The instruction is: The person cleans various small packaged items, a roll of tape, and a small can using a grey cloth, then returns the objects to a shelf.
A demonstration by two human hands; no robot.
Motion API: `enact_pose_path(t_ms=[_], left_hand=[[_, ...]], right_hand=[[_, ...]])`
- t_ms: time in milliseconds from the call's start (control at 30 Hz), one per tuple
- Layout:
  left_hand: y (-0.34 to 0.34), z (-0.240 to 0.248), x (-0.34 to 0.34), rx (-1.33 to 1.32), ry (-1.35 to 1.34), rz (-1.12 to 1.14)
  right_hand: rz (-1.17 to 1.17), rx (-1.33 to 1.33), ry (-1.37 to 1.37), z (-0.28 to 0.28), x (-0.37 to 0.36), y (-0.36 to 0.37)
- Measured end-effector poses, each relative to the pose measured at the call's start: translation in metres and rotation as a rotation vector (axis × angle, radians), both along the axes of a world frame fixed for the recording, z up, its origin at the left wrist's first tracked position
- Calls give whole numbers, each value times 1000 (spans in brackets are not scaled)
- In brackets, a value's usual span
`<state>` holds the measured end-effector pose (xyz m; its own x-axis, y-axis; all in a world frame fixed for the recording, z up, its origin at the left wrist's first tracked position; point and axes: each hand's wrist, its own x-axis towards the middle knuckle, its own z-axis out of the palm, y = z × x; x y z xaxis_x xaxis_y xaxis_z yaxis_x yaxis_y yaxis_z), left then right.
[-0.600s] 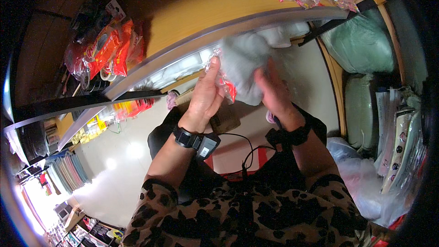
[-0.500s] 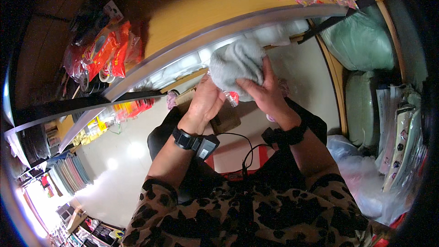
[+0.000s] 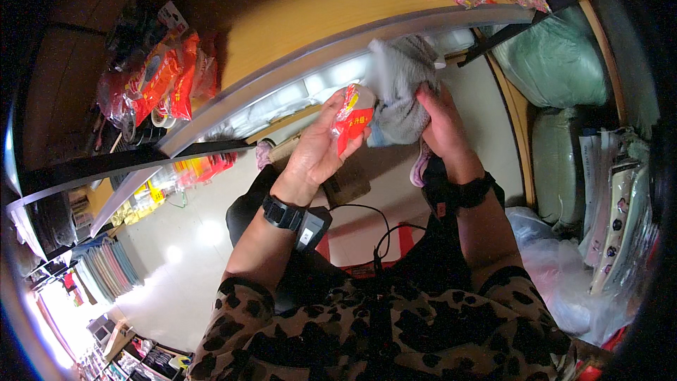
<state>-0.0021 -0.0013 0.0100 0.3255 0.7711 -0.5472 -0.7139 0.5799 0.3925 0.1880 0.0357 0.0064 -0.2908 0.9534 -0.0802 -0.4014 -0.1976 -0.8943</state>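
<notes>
Both forearms are rising from the lower edge, bare below leopard-print sleeves, converging ahead of the chest. Left hand (image 3: 319, 152) is turning palm up, fingers curling closed in a grip, thumb pressing on top. Right hand (image 3: 443, 121) is sitting slightly higher, back toward the camera, fingers also clenching shut. A black band is circling each wrist.

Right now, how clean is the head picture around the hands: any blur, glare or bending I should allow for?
Head view: the grey cloth bundle is smeared by motion at its top; the left hand and red packet are fairly sharp, as is the right hand. The metal shelf edge bows from fisheye distortion. Glare whitens the floor lower left; the rim falls to black.
</notes>
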Motion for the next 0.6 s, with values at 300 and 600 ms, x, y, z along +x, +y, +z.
enact_pose_path(t_ms=[300, 600], left_hand=[[1, 1, -1, 176, 41, -326], [2, 7, -8, 419, 845, -458]], right_hand=[[-18, -20, -417, 4, -16, 7], [-103, -27, -113, -13, -22, 1]])
